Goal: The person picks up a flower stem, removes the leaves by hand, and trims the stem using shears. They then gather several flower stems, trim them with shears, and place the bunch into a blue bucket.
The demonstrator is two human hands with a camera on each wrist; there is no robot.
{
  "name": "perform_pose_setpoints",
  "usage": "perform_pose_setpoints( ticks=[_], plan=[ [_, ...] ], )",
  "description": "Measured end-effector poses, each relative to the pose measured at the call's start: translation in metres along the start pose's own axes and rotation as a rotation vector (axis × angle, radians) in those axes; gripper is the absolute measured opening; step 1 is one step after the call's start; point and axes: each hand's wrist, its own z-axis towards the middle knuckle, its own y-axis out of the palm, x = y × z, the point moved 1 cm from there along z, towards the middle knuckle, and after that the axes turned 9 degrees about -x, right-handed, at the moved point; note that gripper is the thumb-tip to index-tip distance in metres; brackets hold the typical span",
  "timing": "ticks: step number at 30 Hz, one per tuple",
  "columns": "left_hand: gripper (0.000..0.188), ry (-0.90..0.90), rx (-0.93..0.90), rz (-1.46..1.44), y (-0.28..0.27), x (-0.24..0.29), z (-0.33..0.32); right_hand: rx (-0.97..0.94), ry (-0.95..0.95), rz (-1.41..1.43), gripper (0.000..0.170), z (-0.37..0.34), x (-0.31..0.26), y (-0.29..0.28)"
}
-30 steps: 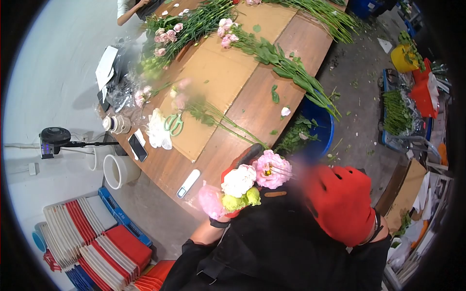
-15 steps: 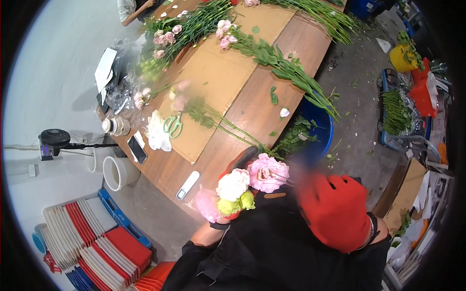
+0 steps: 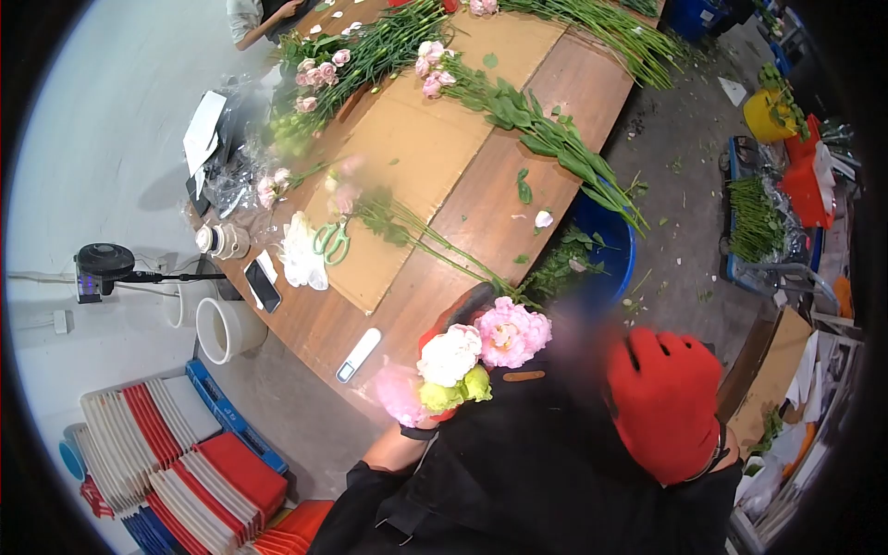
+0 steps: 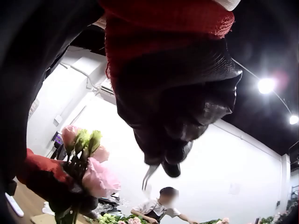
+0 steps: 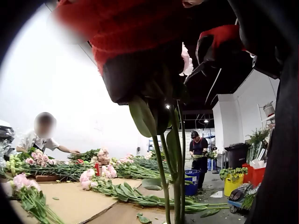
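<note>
In the head view, my left hand (image 3: 453, 313), in a red and black glove, grips lisianthus stems (image 5: 176, 182). Above the grip are a ruffled pink bloom (image 3: 514, 331), a whitish bloom (image 3: 450, 354), green buds (image 3: 442, 396) and a blurred pink bloom (image 3: 398, 393). Leaves hang below that glove in the right wrist view. My right hand (image 3: 668, 405), gloved alike, is to the right of the blooms, apart from them. The left wrist view shows its curled black fingers pinching metal tweezers (image 4: 147, 177), whose upper part the glove hides.
Flower bunches (image 3: 546, 129) lie across the wooden table (image 3: 324, 338) and cardboard (image 3: 398, 139). Green scissors (image 3: 331, 240), a phone (image 3: 263, 283) and a white device (image 3: 359, 355) are nearby. A blue bucket (image 3: 631, 264) with cuttings stands beside the table. Two other people (image 4: 163, 205) (image 5: 198, 149) are farther off.
My right hand has drawn back to the right, and the tweezers, earlier at the pink bloom's edge, have come away from it. My left hand still grips the stems, shifted only slightly.
</note>
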Motion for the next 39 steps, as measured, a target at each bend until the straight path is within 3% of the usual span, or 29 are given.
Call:
perform_pose_setpoints(
  ticks=[4, 5, 8, 11, 17, 33, 39],
  plan=[
    [0.068, -0.051, -0.008, -0.947, -0.002, -0.031, -0.013, 0.082, -0.04, 0.086, 0.031, -0.007, 0.0, -0.023],
    [0.067, -0.046, -0.017, -1.056, -0.002, -0.038, -0.016, 0.104, -0.04, 0.085, 0.03, -0.009, -0.001, -0.027],
    [0.068, -0.054, -0.009, -0.858, 0.002, -0.03, -0.01, -0.01, -0.115, 0.111, 0.041, -0.013, -0.008, -0.028],
    [0.069, -0.037, -0.01, -0.497, 0.007, -0.013, 0.001, 0.065, -0.194, 0.096, 0.026, -0.006, -0.012, -0.015],
    [0.071, -0.009, -0.008, -0.167, 0.008, -0.001, 0.0, 0.031, -0.177, 0.126, 0.025, -0.001, -0.012, -0.005],
    [0.077, 0.099, -0.04, 0.256, -0.003, -0.012, -0.012, 0.061, -0.155, 0.154, 0.025, -0.005, -0.017, -0.001],
    [0.079, 0.07, -0.075, -0.027, 0.004, 0.029, 0.005, 0.067, -0.164, 0.138, 0.023, -0.003, -0.017, 0.001]
  ],
)
